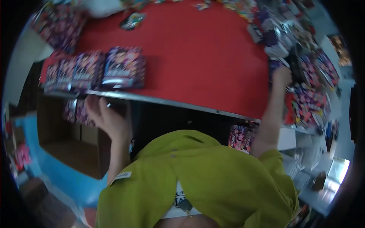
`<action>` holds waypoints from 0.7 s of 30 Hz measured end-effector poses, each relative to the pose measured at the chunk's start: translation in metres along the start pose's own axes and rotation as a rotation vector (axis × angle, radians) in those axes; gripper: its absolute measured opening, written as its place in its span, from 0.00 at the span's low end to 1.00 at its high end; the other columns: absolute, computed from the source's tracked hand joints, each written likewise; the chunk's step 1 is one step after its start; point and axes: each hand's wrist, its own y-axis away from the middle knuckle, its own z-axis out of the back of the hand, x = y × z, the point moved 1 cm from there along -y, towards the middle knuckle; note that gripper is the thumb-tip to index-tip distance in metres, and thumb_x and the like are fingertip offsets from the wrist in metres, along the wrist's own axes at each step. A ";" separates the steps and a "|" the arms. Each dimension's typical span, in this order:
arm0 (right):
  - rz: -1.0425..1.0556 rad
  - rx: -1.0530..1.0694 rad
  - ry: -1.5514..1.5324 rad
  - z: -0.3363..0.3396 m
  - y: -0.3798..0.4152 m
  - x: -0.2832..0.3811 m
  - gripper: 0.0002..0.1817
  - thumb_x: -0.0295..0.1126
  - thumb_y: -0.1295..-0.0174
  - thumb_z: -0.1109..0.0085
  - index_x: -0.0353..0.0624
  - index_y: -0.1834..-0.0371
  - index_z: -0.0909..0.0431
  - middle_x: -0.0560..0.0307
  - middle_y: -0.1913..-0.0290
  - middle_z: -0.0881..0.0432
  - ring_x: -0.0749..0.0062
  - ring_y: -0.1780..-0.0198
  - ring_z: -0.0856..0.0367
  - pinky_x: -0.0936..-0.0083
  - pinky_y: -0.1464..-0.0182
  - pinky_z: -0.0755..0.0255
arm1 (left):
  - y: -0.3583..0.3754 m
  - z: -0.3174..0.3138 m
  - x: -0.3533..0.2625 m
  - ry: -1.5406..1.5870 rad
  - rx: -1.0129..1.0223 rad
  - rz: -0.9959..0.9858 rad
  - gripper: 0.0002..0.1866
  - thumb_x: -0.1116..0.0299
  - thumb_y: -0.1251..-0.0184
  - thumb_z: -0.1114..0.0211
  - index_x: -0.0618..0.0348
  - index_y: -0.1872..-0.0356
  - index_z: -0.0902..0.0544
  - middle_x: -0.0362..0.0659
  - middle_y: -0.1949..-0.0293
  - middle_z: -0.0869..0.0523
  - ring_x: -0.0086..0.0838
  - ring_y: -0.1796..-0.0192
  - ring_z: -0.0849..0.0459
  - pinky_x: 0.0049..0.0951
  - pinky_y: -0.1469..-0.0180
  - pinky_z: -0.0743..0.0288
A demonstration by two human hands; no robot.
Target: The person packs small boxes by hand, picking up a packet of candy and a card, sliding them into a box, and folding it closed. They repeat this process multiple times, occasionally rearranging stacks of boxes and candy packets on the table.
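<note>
My left hand (106, 116) is just below the table's front edge at the left, its fingers apart and nothing in them. Right above it, stacks of purple printed packets (123, 67) stand along the edge of the red table (197, 49). Over at the table's right side, my right hand (282, 77) has its fingers curled down among purple and white packets (278, 62). What those fingers grip is hidden and blurred. A dark object (296, 64) lies beside this hand.
A cardboard box (68, 148) with purple packets inside stands below the table at the left. More packets (241, 137) are under the front edge at the right. Heaped colourful packets (310, 106) crowd the right side. A small shiny packet (132, 21) lies toward the back.
</note>
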 end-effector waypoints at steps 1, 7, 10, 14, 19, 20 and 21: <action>-0.061 0.106 -0.177 -0.001 -0.002 -0.004 0.21 0.40 0.33 0.61 0.38 0.49 0.22 0.44 0.42 0.24 0.49 0.45 0.22 0.52 0.47 0.28 | -0.001 0.005 0.010 0.137 0.003 -0.012 0.24 0.77 0.29 0.51 0.65 0.34 0.42 0.51 0.33 0.38 0.34 0.32 0.36 0.33 0.32 0.44; 0.132 0.112 0.076 -0.017 -0.018 -0.001 0.24 0.40 0.31 0.68 0.41 0.55 0.19 0.41 0.49 0.20 0.44 0.48 0.22 0.48 0.50 0.27 | -0.007 0.006 0.010 0.275 -0.140 0.132 0.21 0.77 0.32 0.45 0.62 0.39 0.36 0.44 0.46 0.26 0.28 0.43 0.28 0.27 0.40 0.35; 0.210 -0.019 0.088 -0.054 -0.056 -0.025 0.22 0.38 0.31 0.66 0.41 0.57 0.19 0.41 0.53 0.18 0.42 0.53 0.20 0.49 0.56 0.25 | -0.013 0.005 0.009 0.226 -0.121 0.177 0.18 0.72 0.33 0.43 0.60 0.43 0.29 0.39 0.50 0.23 0.23 0.50 0.25 0.24 0.52 0.31; 0.154 -0.080 0.089 -0.013 -0.034 -0.021 0.21 0.40 0.33 0.62 0.40 0.58 0.19 0.42 0.57 0.17 0.43 0.55 0.19 0.50 0.59 0.24 | -0.018 0.001 0.005 0.314 -0.178 0.171 0.29 0.73 0.35 0.42 0.63 0.33 0.38 0.39 0.50 0.26 0.23 0.52 0.25 0.23 0.55 0.30; 0.051 -0.260 0.068 0.035 -0.028 -0.018 0.20 0.42 0.32 0.62 0.42 0.56 0.21 0.45 0.60 0.16 0.42 0.58 0.18 0.49 0.60 0.25 | -0.020 0.001 -0.002 0.305 -0.144 0.257 0.29 0.74 0.36 0.42 0.64 0.33 0.37 0.38 0.52 0.26 0.21 0.56 0.25 0.22 0.58 0.30; 0.090 -0.322 0.048 0.062 0.001 -0.004 0.20 0.43 0.31 0.62 0.43 0.57 0.20 0.46 0.60 0.16 0.44 0.59 0.18 0.51 0.60 0.25 | -0.018 0.001 -0.001 0.325 -0.172 0.257 0.26 0.74 0.36 0.42 0.65 0.36 0.34 0.38 0.53 0.25 0.20 0.57 0.25 0.22 0.59 0.29; 0.125 -0.381 0.030 0.080 0.028 0.010 0.21 0.44 0.31 0.62 0.44 0.58 0.20 0.46 0.60 0.16 0.46 0.60 0.18 0.53 0.60 0.24 | -0.014 0.003 0.000 0.330 -0.168 0.256 0.26 0.74 0.36 0.42 0.65 0.36 0.34 0.38 0.53 0.25 0.20 0.57 0.25 0.22 0.59 0.29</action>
